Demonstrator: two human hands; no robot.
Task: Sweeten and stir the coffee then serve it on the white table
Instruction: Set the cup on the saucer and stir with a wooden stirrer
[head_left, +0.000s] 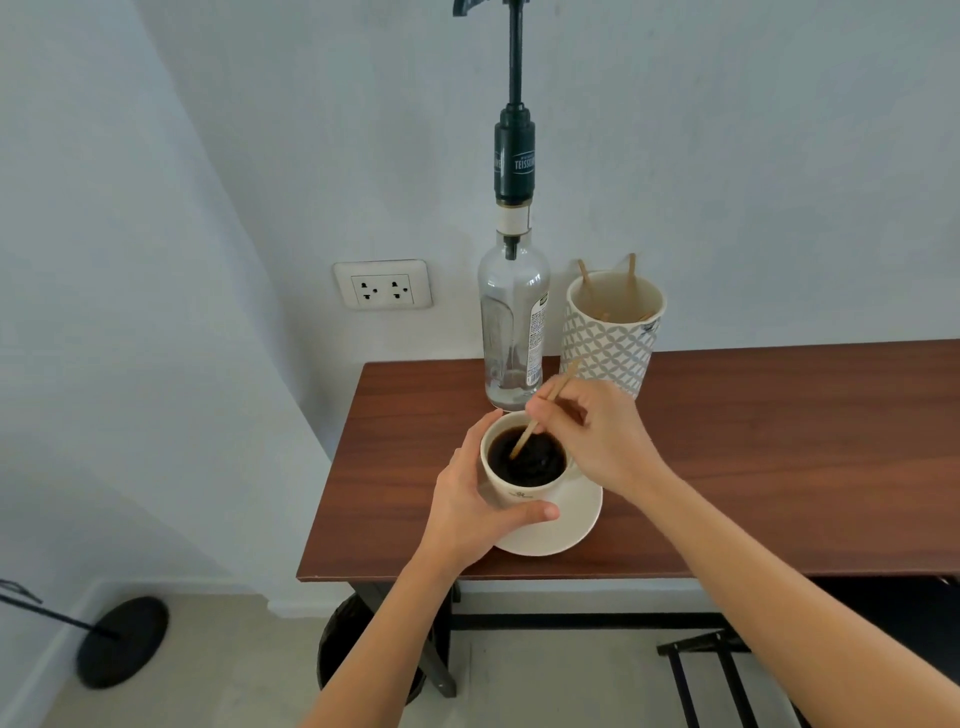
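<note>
Both hands (597, 436): L steadies cup (524, 491), R stirs.

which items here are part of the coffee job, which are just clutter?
In use: coffee cup, saucer, stir stick, syrup bottle, left hand, right hand.
Lying about: patterned cup of spare sticks, wall socket, floor stand.

"TEISSEIRE" on pump collar (514, 161)

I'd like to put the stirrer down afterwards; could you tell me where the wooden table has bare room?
The wooden table is bare right of the saucer and patterned cup, and in a narrower strip left of the coffee cup. Behind the cup it is crowded by the syrup bottle.
</note>
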